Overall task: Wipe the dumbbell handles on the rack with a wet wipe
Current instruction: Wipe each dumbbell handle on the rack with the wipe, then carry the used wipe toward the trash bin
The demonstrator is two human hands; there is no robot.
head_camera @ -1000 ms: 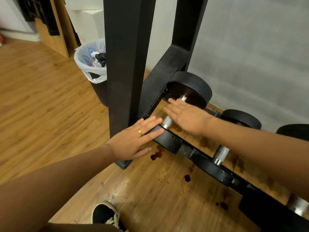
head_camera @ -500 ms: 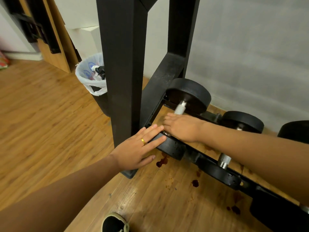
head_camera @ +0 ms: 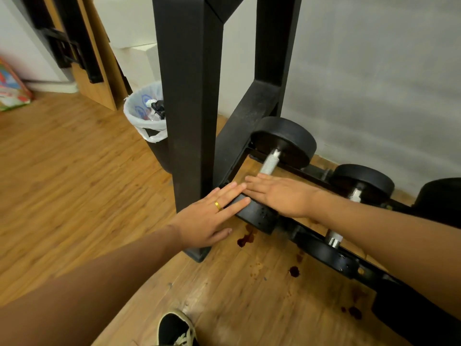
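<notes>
Right hand (head_camera: pixel 282 196) flat on shiny dumbbell handle (head_camera: pixel 270 163), fingers straight, left hand (head_camera: pixel 209 218) flat too, at its 8 o'clock, by the rack (head_camera: pixel 189 96)

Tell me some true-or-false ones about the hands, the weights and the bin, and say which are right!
1. The left hand wears a gold ring. True.
2. The right hand lies flat over the silver handle of the end dumbbell. True.
3. The bin has no bag in it. False: a white bag lines it.
4. The floor by the rack is spotless. False: dark red spots mark it.
5. Both hands are balled into fists. False: the fingers of both are straight.
</notes>
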